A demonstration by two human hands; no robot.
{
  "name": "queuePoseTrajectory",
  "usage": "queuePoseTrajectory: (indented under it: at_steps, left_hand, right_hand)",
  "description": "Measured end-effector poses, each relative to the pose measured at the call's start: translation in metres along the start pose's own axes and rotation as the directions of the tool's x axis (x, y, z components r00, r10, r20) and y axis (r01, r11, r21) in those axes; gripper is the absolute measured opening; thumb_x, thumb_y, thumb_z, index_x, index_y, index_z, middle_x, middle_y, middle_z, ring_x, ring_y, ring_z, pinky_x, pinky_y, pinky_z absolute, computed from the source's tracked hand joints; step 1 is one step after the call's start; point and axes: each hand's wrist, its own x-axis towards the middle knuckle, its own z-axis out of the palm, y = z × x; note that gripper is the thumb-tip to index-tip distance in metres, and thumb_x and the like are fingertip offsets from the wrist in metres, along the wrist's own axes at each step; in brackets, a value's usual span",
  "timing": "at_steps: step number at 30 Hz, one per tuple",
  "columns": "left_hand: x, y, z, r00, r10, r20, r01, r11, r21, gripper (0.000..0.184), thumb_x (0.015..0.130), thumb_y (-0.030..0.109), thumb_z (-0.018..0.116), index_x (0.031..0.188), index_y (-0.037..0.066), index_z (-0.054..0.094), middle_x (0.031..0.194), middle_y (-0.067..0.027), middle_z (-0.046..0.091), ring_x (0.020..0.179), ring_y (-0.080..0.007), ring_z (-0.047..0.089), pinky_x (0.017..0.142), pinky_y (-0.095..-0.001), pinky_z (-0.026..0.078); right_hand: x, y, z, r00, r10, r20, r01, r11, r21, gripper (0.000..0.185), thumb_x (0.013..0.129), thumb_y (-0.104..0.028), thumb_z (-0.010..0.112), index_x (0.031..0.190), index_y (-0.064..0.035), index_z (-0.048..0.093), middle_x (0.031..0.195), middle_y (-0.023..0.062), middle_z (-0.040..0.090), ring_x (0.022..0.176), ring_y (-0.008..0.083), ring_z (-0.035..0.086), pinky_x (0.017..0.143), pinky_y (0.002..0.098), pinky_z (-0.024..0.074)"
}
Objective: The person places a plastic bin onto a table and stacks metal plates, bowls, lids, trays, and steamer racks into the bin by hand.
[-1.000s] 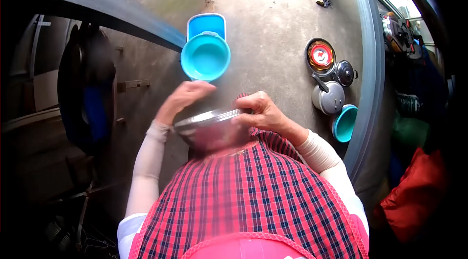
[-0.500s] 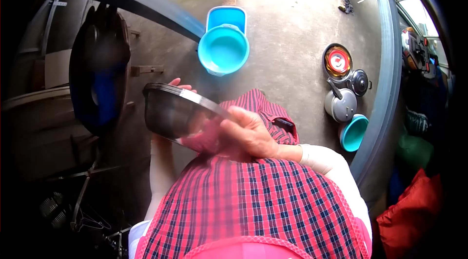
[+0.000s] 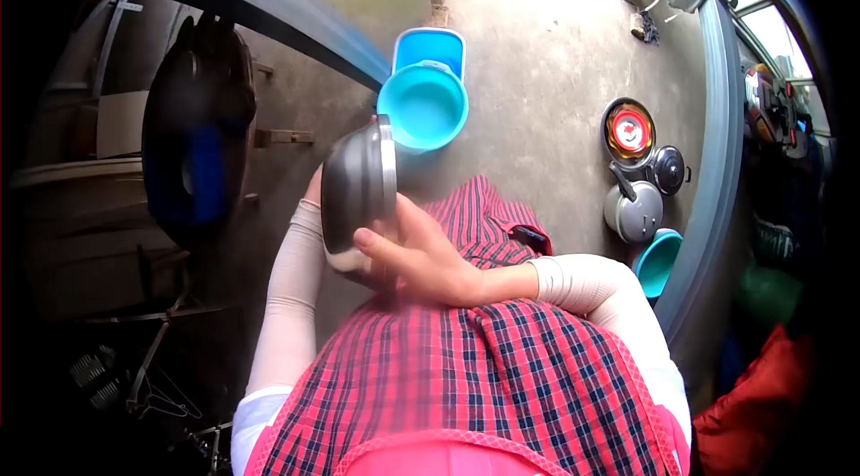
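A shiny stainless steel bowl is tipped on its side in front of my apron, its rim turned to the right. The rim looks thick, and I cannot tell whether several bowls are nested. My right hand grips it at the near lower part, thumb across the outer wall and fingers by the rim. Behind the bowl's left side is my left hand, mostly hidden, holding it from there; its fingers do not show.
A turquoise basin overlaps a blue tub on the concrete floor ahead. To the right stand a pan with a red dish, a lidded pot, a dark lid and a teal basin, beside a metal post.
The bowl has turned from lying sideways to standing more upright on its side. My right hand has moved left and down along its rim, and my left hand has gone behind it.
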Motion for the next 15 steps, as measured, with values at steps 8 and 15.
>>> queuePoseTrajectory:
  at_steps: [8, 15]
  left_hand:
    - [-0.028, 0.0, 0.123, 0.94, 0.318, 0.122, -0.282, 0.928, -0.245, 0.051, 0.09, 0.047, 0.041, 0.123, 0.008, 0.045, 0.09, -0.0105, 0.057, 0.081, -0.0215, 0.055, 0.074, -0.0337, 0.047]
    - [-0.036, 0.012, 0.145, 0.964, 0.265, -0.023, -0.261, 0.923, -0.282, 0.044, 0.092, 0.039, 0.043, 0.122, 0.007, 0.047, 0.096, -0.0115, 0.058, 0.084, -0.0216, 0.056, 0.078, -0.0344, 0.048]
  right_hand:
    - [-0.004, -0.025, -0.023, 0.978, 0.155, 0.141, -0.166, 0.983, 0.075, 0.018, 0.089, -0.011, 0.052, 0.102, 0.0022, 0.054, 0.079, -0.0001, 0.055, 0.072, 0.0062, 0.052, 0.065, 0.0234, 0.0443]
    - [-0.002, -0.036, -0.031, 0.952, 0.228, 0.206, -0.249, 0.965, 0.085, 0.025, 0.088, -0.007, 0.048, 0.11, 0.0039, 0.054, 0.089, 0.003, 0.06, 0.08, 0.0088, 0.056, 0.071, 0.0244, 0.0471]
